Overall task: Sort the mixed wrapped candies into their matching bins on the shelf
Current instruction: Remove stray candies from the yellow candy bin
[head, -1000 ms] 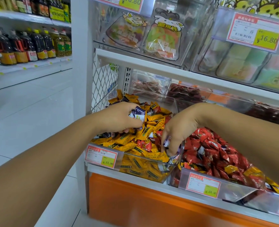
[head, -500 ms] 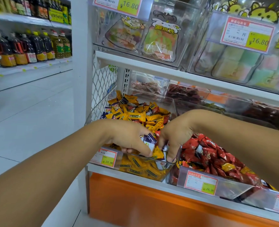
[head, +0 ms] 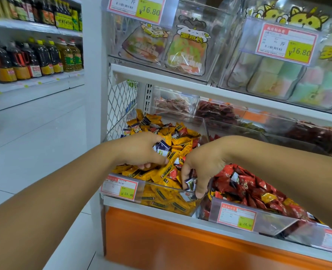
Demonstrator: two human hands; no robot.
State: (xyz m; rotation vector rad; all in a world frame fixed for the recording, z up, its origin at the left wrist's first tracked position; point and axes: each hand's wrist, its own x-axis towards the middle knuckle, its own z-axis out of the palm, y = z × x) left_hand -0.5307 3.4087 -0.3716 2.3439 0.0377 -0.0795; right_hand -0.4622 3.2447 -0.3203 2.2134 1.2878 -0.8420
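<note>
Over yellow-candy bin (head: 165,186): left hand (head: 139,151) curled round purple candies (head: 161,148); right hand (head: 203,164) pinches purple candy (head: 190,183) at front rim.

Oil bottles (head: 44,59) on far shelf (head: 50,78)

The left forearm (head: 54,191) is bare along its whole visible length, broad where it enters at 8 o'clock and narrowing to the wrist. The right forearm (head: 278,164), equally bare, enters from 3 o'clock. The left grip (head: 139,151) and right grip (head: 202,168) are bare hands with rounded knuckles.
</note>
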